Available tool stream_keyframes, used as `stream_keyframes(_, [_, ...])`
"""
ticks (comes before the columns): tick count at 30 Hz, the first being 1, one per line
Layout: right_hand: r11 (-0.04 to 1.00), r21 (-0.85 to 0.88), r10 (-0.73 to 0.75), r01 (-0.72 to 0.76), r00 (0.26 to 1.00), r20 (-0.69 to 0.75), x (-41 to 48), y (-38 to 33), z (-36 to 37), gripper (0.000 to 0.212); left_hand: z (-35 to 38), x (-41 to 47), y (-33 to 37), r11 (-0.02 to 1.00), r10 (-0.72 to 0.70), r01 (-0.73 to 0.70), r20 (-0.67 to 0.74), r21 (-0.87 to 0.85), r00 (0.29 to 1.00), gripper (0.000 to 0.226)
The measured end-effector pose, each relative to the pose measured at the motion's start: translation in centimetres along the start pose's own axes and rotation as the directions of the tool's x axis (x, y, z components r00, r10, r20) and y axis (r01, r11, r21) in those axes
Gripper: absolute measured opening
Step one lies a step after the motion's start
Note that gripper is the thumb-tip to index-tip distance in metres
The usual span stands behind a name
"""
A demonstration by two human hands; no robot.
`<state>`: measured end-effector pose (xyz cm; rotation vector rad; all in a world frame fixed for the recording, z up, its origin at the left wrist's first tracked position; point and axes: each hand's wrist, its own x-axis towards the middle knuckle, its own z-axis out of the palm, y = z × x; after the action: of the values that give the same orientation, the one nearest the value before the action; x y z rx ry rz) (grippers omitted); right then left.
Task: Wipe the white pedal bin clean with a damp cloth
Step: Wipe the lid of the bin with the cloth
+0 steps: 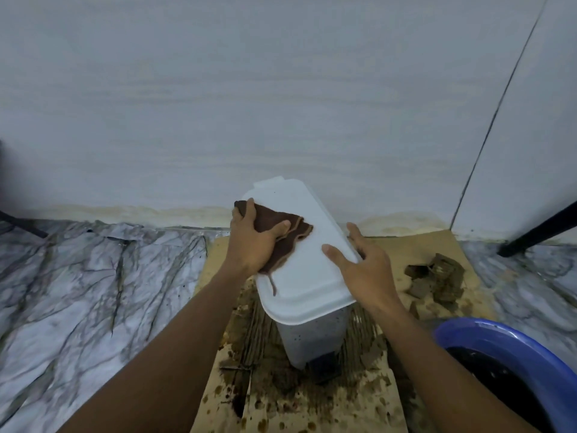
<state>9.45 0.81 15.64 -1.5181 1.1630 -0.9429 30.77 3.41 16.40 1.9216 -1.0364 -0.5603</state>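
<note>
- Centre of frame, just right of mid: white pedal bin (312, 270) stands upright on cardboard, lid shut. Its back edge is near the wall and its long axis is skewed to lower right.
- Lid's near edge overhangs the speckled body; dark pedal (321, 360) shows at the base.
- Brown cloth (270, 217) lies flat on the lid's upper-left part, one edge reaching twd lid centre. A thin strand trails down twd the near edge.
- Left hand (253, 242) sits palm-down on the cloth, fingers spread wide, thumb out to the right, pressing. Outer fingers run over the lid's left edge.
- Right hand (365, 270) grips the lid's right edge, thumb on top, fingers curled down over the side.
- Cardboard sheet (406, 245) lies under the bin, w/ wet brown stains around the base and across the bottom of frame. A drier strip is to the right.
- Brown scraps (437, 276) are piled mid-right on the cardboard, apart from the bin w/ bare cardboard between.
- Blue basin (499, 342) at lower right holds dark water, its rim near the right forearm.
- Marble-look floor (93, 276) runs wide across the left half.
- White wall (281, 89) fills the upper frame; a dark slanted leg (543, 229) is at mid-right edge.
</note>
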Motion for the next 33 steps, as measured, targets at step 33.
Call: stream_keyframes(33, [0.955, -0.296, 0.022, -0.025, 1.000, -0.013, -0.2, -0.7, -1.5, 0.069, -2.3, 3.8, 1.7, 0.682, 0.214, -0.342, 0.271, 0.647, 0.938, 0.116])
